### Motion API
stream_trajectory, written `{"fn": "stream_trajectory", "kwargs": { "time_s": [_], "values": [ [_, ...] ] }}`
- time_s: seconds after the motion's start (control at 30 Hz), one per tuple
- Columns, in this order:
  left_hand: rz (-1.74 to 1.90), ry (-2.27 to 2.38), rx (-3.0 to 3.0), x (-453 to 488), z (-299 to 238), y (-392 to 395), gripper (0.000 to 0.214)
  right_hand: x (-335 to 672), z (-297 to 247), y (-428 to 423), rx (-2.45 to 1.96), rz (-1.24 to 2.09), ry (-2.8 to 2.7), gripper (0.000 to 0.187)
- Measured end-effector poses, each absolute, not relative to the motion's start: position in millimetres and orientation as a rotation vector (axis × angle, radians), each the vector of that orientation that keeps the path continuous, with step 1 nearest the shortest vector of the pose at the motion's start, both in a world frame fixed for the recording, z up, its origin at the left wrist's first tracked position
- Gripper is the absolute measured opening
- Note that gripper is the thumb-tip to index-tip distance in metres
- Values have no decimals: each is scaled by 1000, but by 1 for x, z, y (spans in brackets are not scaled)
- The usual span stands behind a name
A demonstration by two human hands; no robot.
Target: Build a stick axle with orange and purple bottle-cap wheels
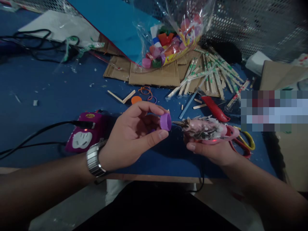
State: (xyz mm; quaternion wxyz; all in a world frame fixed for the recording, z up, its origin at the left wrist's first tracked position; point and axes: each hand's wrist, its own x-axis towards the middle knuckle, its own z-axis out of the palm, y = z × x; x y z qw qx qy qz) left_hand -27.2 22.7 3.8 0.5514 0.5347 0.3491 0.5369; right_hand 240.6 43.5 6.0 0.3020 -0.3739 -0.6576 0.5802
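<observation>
Between thumb and fingers, my left hand (pixel 134 134) pinches a purple bottle cap (pixel 166 122), its open side turned to the right. My right hand (pixel 211 149) is wrapped round a pink hot glue gun (pixel 204 128) whose body is crusted with glue and whose small red light is lit. The gun's nozzle points left, close to the cap but apart from it. Part of another purple piece shows under my left fingers. Beyond my left hand lie an orange disc (pixel 136 100) and a bent wooden stick (pixel 122 97).
A purple power adapter (pixel 83 133) with cables stands at left. Red and yellow scissor handles (pixel 247 141) lie beside my right hand, a red-handled tool (pixel 215 108) beyond it. Behind are a bag of coloured caps (pixel 168 45), cardboard (pixel 154 74) and wrapped chopsticks (pixel 211 75).
</observation>
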Motion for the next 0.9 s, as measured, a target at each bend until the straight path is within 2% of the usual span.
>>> {"fn": "stream_trajectory", "kwargs": {
  "time_s": [0.37, 0.9],
  "values": [
    [1290, 779, 1284, -27, 3, 23, 45, 241, 6, 41, -946, 1547, -1806, 21],
    [1289, 789, 1344, -28, 4, 22, 43, 240, 8, 40, -1016, 1536, -1830, 23]
  ]
}}
